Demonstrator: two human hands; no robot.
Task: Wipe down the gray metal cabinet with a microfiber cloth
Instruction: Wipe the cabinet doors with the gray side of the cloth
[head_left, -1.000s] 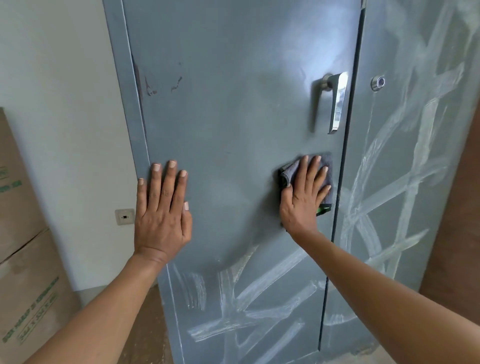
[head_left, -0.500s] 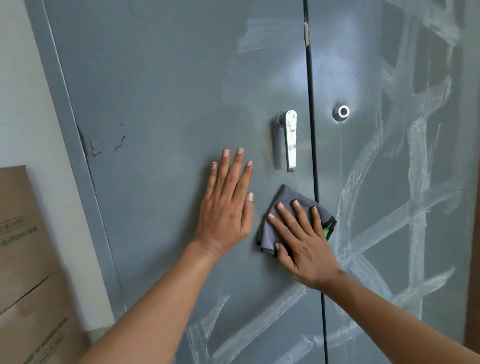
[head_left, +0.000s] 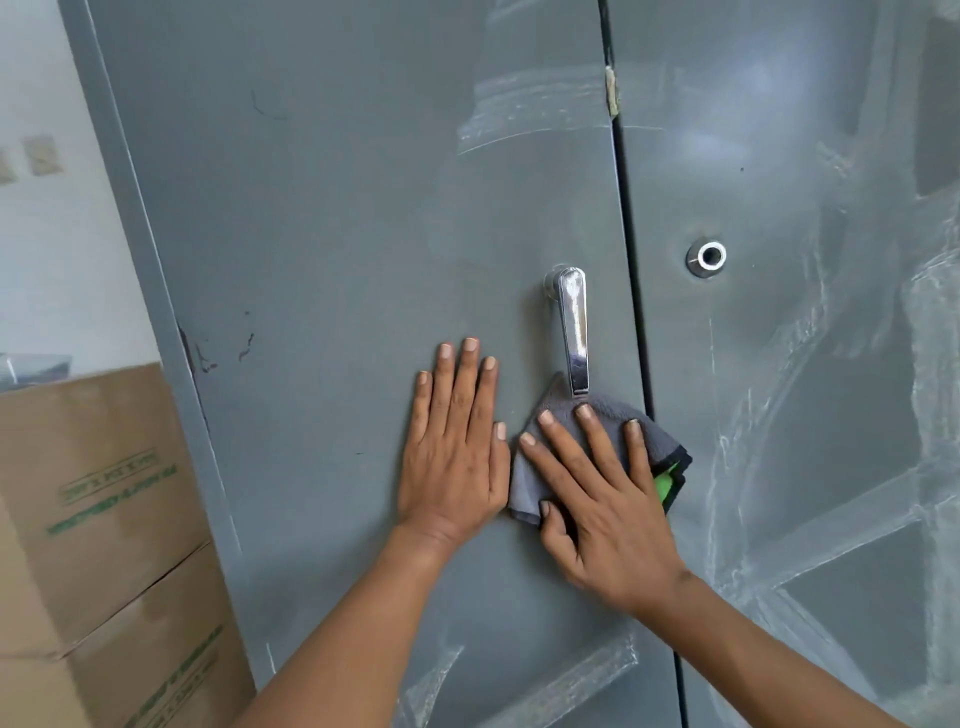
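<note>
Gray metal cabinet partly streaked; right hand presses microfiber cloth flat below the door handle, left hand flat, bracing. Wiping underway; right door's white streaks likely next.

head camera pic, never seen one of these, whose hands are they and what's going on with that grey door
There is no machine here. The picture comes from a wide-angle camera worn on a person's head, looking forward and down, so the two arms reaching in from the bottom are the wearer's own.

In front of them stands a gray metal cabinet with two doors. The left hand lies flat on the left door, fingers straight, holding nothing. The right hand presses a gray microfiber cloth against the same door with spread fingers, just below the chrome handle. A bit of green shows at the cloth's edge.

The right door has a small round lock and many pale smeary streaks; a few streaks mark the left door too. Cardboard boxes stand to the left of the cabinet.
</note>
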